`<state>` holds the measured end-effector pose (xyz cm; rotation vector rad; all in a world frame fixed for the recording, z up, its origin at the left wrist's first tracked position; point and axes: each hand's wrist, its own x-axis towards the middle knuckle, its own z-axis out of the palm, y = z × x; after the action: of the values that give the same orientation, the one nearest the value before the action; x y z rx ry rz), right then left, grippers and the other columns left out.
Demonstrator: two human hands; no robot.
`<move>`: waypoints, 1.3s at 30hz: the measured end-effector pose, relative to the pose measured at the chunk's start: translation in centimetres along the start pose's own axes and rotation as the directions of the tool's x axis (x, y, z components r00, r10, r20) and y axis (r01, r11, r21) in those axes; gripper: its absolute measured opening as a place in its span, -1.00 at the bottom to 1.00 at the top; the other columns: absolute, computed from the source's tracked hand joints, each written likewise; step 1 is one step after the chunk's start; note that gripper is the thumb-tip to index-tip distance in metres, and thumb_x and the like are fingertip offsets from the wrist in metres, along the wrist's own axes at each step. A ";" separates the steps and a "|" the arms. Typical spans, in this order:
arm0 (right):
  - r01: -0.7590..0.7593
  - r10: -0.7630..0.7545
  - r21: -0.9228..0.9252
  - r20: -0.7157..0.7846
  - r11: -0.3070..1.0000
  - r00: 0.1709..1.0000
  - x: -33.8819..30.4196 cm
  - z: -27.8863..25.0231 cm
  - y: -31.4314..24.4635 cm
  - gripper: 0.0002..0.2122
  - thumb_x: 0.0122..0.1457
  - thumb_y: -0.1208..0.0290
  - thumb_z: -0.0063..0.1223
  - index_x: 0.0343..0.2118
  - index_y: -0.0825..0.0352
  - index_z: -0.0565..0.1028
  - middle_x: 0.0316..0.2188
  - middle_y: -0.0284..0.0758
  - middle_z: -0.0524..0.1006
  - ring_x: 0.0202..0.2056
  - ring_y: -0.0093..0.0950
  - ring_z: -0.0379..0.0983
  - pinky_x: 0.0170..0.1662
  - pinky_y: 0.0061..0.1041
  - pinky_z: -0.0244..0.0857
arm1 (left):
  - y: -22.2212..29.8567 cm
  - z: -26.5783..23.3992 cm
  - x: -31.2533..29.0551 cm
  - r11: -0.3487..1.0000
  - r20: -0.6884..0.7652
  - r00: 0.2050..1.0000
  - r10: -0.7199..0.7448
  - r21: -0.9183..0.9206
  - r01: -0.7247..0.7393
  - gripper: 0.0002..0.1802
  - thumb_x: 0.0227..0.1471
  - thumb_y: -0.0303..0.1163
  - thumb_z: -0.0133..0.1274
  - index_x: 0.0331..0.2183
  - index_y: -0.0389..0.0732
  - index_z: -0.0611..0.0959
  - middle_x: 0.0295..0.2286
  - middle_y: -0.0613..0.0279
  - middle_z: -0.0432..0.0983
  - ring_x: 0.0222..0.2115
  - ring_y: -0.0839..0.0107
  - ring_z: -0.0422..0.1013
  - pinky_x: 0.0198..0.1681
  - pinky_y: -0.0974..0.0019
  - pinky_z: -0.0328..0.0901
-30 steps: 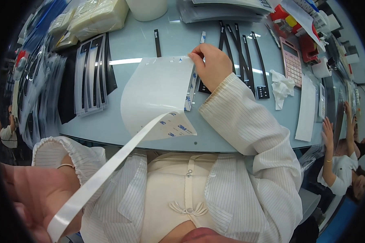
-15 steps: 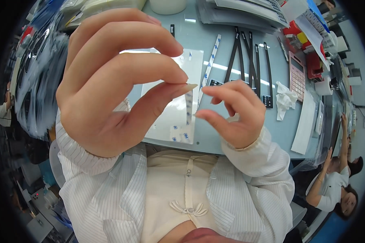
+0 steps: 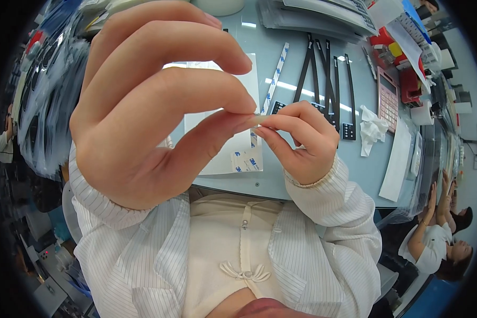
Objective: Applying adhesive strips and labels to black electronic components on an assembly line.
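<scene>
Bright indoor lt., white glare streaks on tabletop (image 3: 365,177), fisheye bend @ edges, blk corners

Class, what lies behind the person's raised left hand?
Parts of a white sheet show beside and below the left hand; whatever it covers cannot be seen.

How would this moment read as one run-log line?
Left hand: thumb and index tips together; right hand: fingertips at left's tips; any held item: unclear; below: white glossy sheet; nearby: flat black strips, pink rectangular calculator
</scene>
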<state>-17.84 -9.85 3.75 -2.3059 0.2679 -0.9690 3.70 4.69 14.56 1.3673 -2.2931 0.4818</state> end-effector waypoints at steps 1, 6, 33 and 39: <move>0.025 -0.025 0.013 0.003 1.000 1.000 0.0 0.1 0.1 -0.81 -0.12 0.58 0.38 -0.38 0.37 0.64 -0.50 -0.36 0.51 -0.59 -0.63 0.36 -0.59 -0.67 0.16 | 0.2 0.1 0.1 1.000 -0.007 1.000 -0.017 -0.002 0.017 -0.71 -0.28 -0.45 0.36 -0.40 -0.17 0.64 -0.28 0.08 0.58 -0.07 0.07 0.41 -0.01 0.10 0.31; 0.047 -0.048 0.044 0.032 0.998 0.998 0.1 0.4 0.1 -0.82 -0.11 0.61 0.36 -0.39 0.38 0.63 -0.51 -0.34 0.52 -0.55 -0.58 0.43 -0.55 -0.65 0.24 | 2.9 0.0 2.0 0.972 -0.013 0.974 -0.226 0.064 0.226 -0.71 -0.29 -0.45 0.37 -0.41 -0.18 0.64 -0.28 0.06 0.57 -0.07 0.04 0.40 0.00 0.11 0.31; 0.098 -0.128 0.154 0.198 0.983 0.972 0.8 -0.4 -2.2 -0.84 -0.21 0.64 0.30 -0.50 0.36 0.56 -0.56 -0.31 0.50 -0.59 -0.50 0.46 -0.55 -0.64 0.29 | 1.2 17.6 -3.9 0.806 0.232 0.936 -0.264 -0.481 0.346 -0.34 -0.17 -0.24 0.25 0.03 -0.13 0.49 0.18 0.02 0.23 0.27 -0.05 -0.01 0.25 -0.16 -0.08; 0.087 -0.132 0.212 0.208 0.973 0.969 1.7 -0.9 -3.5 -0.83 -0.21 0.64 0.29 -0.49 0.36 0.55 -0.54 -0.31 0.51 -0.58 -0.52 0.46 -0.55 -0.63 0.28 | 1.2 17.2 -3.7 0.802 0.274 0.923 -0.269 -0.467 0.372 -0.39 -0.13 -0.26 0.26 0.03 -0.05 0.49 0.20 0.06 0.16 0.30 0.02 -0.10 0.31 -0.13 -0.16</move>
<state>-17.45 -8.18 7.31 -2.2335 -0.0499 -0.7451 1.12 -0.56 -2.07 1.5174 -2.0456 -0.3725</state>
